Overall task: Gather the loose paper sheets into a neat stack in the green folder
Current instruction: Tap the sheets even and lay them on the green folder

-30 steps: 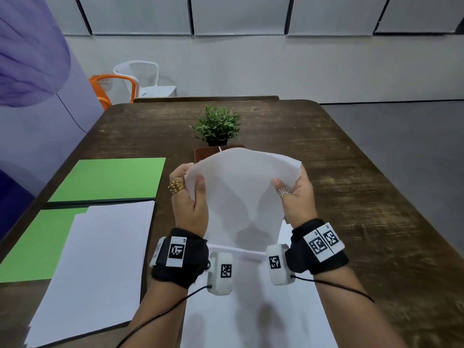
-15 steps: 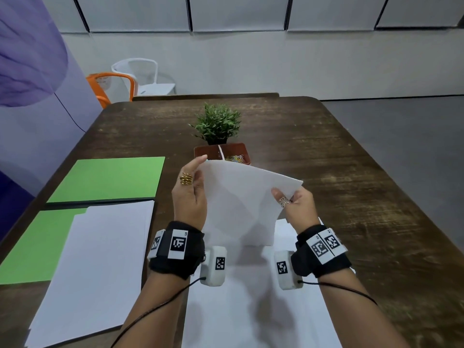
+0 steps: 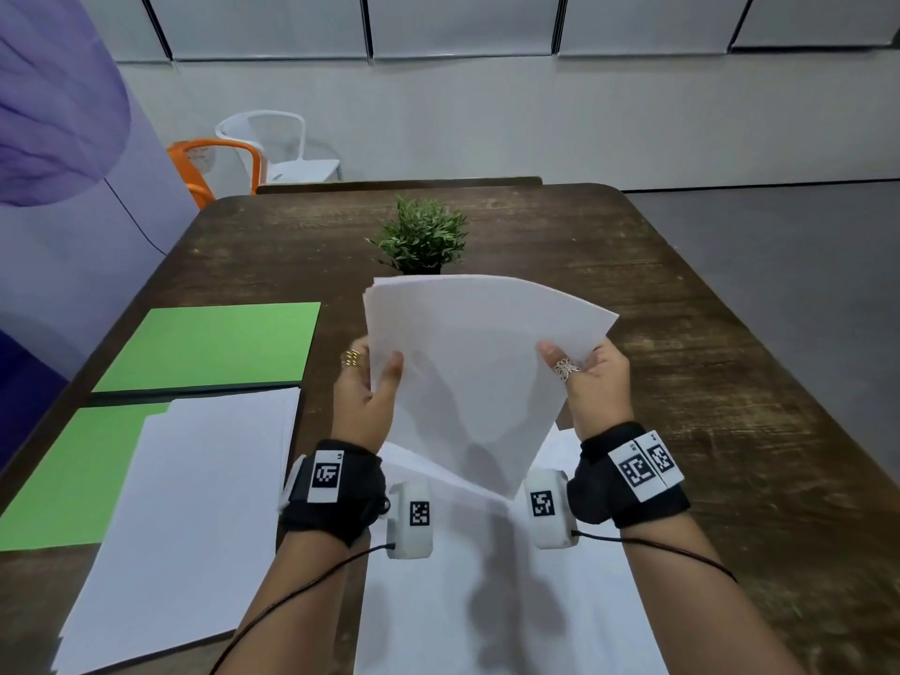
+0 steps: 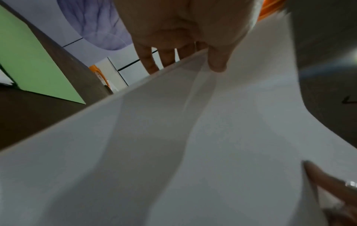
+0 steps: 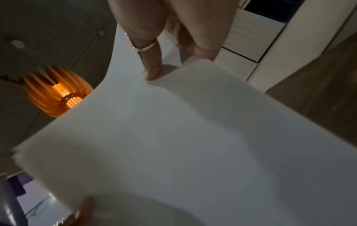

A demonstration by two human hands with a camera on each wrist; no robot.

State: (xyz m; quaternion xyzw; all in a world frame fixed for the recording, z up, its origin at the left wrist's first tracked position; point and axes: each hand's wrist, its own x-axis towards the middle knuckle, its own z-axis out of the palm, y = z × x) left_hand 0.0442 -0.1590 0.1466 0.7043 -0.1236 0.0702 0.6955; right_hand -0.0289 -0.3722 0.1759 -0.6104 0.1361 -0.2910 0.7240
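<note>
On the left of the wooden table [image 3: 682, 294] lies the open green folder [image 3: 209, 345], a paper stack [image 3: 195, 518] on its near half. Right of it, the left hand [image 3: 363, 397] and right hand [image 3: 591, 382] pinch the side edges of a held sheaf [image 3: 467, 362], long axis running near-to-far; the left hand is nearer the folder. The sheaf now stands higher and flatter than half a second ago.

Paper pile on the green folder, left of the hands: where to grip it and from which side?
Judging by its pose, take the pile by its right long edge, coming from the right. That edge overhangs the folder onto bare table and lies nearest the left hand. The sheets lie flat and slightly fanned, so slide fingers under and pinch with the thumb on top.
</note>
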